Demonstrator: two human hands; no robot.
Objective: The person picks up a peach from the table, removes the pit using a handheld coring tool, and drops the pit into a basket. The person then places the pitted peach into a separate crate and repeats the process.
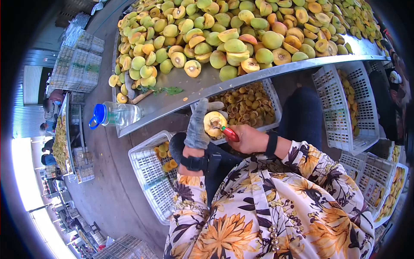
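My left hand [197,126], in a grey work glove, is closed around a halved yellow peach [213,122] with its cut face turned up. My right hand [251,139] is bare and grips a small red-handled tool [230,134]. The tool's tip meets the peach's cut face near the middle; its exact shape is hidden. Below the hands, a white crate [276,103] holds many small cut pieces [250,105]. Another white crate [151,181] with several peach halves [164,152] stands by my left leg.
A metal table [194,88] ahead bears a big heap of halved peaches [224,39]. A blue-lidded water bottle [116,114] lies at its left edge, near a leafy twig [166,90]. More crates [345,108] stand at right. People [51,116] are at another table on the far left.
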